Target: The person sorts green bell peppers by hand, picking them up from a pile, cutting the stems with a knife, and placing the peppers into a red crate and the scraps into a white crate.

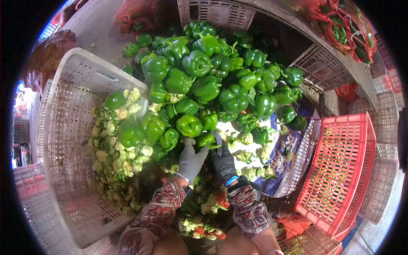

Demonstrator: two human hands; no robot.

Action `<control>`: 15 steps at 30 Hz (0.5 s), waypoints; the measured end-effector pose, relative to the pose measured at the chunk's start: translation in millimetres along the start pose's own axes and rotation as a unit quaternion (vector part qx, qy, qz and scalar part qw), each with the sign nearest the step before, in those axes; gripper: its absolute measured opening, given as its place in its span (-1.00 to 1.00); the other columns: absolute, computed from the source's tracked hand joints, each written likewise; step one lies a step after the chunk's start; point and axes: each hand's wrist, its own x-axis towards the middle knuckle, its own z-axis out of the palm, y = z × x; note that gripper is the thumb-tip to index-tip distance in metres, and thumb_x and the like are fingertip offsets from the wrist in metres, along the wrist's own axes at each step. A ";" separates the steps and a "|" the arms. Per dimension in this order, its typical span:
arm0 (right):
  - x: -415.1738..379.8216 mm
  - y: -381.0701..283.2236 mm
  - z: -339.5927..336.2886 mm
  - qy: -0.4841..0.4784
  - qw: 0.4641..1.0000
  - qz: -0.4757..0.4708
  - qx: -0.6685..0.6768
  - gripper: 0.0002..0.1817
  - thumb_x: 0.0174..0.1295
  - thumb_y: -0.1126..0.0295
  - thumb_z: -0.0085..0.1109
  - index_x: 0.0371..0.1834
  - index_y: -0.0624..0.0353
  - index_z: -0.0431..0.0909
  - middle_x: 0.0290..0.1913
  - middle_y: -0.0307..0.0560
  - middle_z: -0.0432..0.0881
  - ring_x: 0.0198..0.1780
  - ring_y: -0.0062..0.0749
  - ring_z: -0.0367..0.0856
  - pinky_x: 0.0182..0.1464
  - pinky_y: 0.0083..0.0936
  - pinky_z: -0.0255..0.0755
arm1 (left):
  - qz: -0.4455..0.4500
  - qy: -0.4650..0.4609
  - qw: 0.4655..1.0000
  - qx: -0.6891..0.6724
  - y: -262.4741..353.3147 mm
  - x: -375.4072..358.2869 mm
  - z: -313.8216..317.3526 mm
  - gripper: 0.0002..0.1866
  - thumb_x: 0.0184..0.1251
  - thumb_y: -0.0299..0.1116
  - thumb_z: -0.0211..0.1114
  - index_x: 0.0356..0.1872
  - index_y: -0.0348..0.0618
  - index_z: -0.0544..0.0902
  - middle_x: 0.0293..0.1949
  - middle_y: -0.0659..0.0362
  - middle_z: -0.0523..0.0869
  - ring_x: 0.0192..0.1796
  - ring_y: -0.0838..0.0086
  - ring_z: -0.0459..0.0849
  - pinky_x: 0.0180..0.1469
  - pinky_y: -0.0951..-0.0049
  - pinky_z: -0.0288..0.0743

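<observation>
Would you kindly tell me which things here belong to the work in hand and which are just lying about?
Likely in use:
- Green pepper at the left hand and right hand
- Pepper pile
- White crate holding pale pieces

Seemingly lying about:
- Red crate
- Red netting
- Mesh sack, upper right

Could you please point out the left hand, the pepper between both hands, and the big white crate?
Left hand [192,162]: head view, back of the glove.
Pepper [206,139]: head view, its green side.
Big white crate [67,127]: head view, inside wall.
</observation>
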 end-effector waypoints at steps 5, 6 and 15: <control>25.1 36.1 15.2 -0.042 0.991 -0.050 0.115 -0.31 0.24 0.23 0.19 0.40 0.13 0.14 0.19 0.09 0.50 0.17 -0.23 0.52 0.19 -0.42 0.36 | 0.021 -0.115 0.989 0.085 10.9 10.5 -16.2 -0.34 0.20 -0.23 0.27 0.35 -0.04 0.28 -0.18 -0.15 0.67 -0.07 0.02 0.65 0.03 0.19 0.45; 25.3 37.1 13.1 -0.047 0.994 -0.042 0.090 -0.31 0.24 0.23 0.19 0.40 0.12 0.15 0.19 0.09 0.49 0.18 -0.24 0.51 0.20 -0.43 0.36 | -0.038 -0.159 0.986 0.044 19.5 14.5 -22.3 -0.36 0.20 -0.24 0.26 0.34 -0.02 0.31 -0.17 -0.15 0.67 -0.06 0.03 0.65 0.04 0.20 0.46; 22.7 -1.7 13.3 0.008 0.999 0.030 -0.016 -0.30 0.16 0.12 0.21 0.37 -0.01 0.20 0.15 0.18 0.52 0.13 -0.05 0.55 0.16 -0.31 0.39 | 0.022 -0.148 0.979 0.139 24.2 30.2 -13.3 -0.46 0.23 -0.39 0.20 0.29 -0.04 0.41 -0.03 -0.07 0.65 -0.09 0.22 0.67 -0.02 0.37 0.54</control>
